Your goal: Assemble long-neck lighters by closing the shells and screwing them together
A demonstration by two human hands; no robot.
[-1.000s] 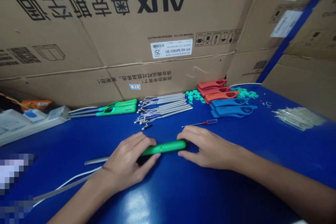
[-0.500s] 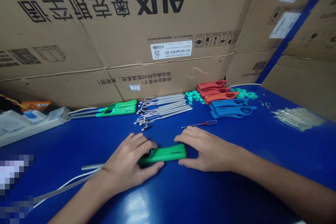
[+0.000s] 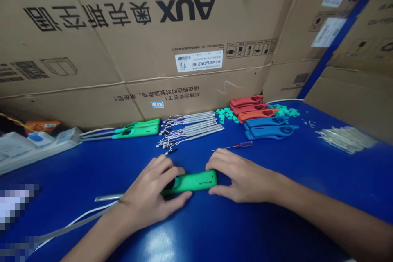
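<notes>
With your left hand [image 3: 155, 186] curled round the green handle [image 3: 195, 182], steady its end using your half-open right hand [image 3: 238, 176], grip unclear.

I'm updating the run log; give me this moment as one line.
left hand: holding green handle | right hand: fingers at the handle's end, contact unclear | screwdriver: lying beyond right hand, on blue table

Dim, even light, apparently from overhead, leaves one whitish glare on the glossy worktop [image 3: 215, 233] near the lower edge and darkness below the right forearm [image 3: 322, 211]. Printing on the far-right cardboard [image 3: 359, 84] blurs; coarse pixelation masks the lower left.
</notes>
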